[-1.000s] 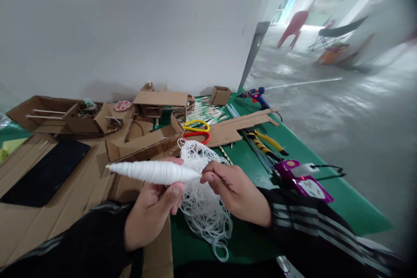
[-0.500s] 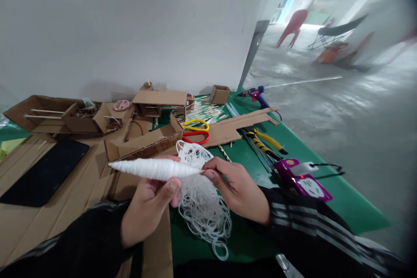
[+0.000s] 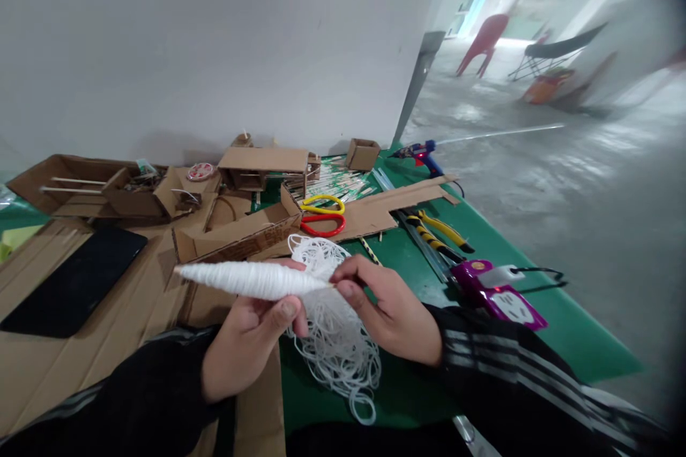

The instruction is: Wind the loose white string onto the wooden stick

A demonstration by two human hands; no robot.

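left hand [image 3: 244,351]: your thumb and fingers curl around the middle of the white thread-wrapped spindle [image 3: 244,279] from below.
right hand [image 3: 394,314]: your thumb and forefinger pinch its narrow right tip.
spindle: nearly level (the left end points out free), held above the green table [image 3: 579,339].
string [image 3: 343,350]: a loose white heap on the table, beneath your hands.
handles [image 3: 322,234]: yellow and red loops beside the cardboard tray [image 3: 268,232].

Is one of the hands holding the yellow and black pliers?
No, the left hand and right hand both hold the white-wound stick, while the pliers lie on the green table.
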